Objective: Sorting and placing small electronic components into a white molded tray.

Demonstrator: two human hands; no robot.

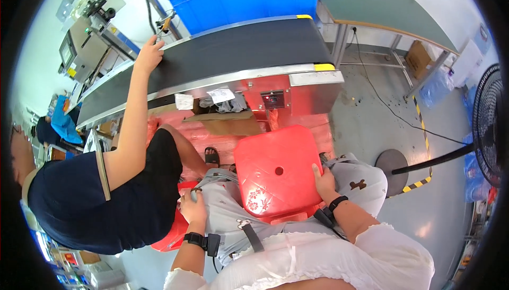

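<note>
A red plastic stool (281,165) with a round hole in its square seat stands between my knees, against my grey trousers. My right hand (325,181) grips the stool's right edge, thumb on top and the other fingers down the side. Over on my left thigh rests my left hand (193,206), its fingers loosely bent and nothing plainly held in them. Black bands with small dark boxes circle both my wrists. Ahead of the stool runs a black conveyor belt (238,43) in a metal frame.
At my left a person in dark clothes (127,200) sits, one hand (150,54) over the belt near a small bracket. A blue bin (244,1) stands behind the belt, a green-topped table (382,11) at far right. A black fan (485,125) and its cable occupy the right side.
</note>
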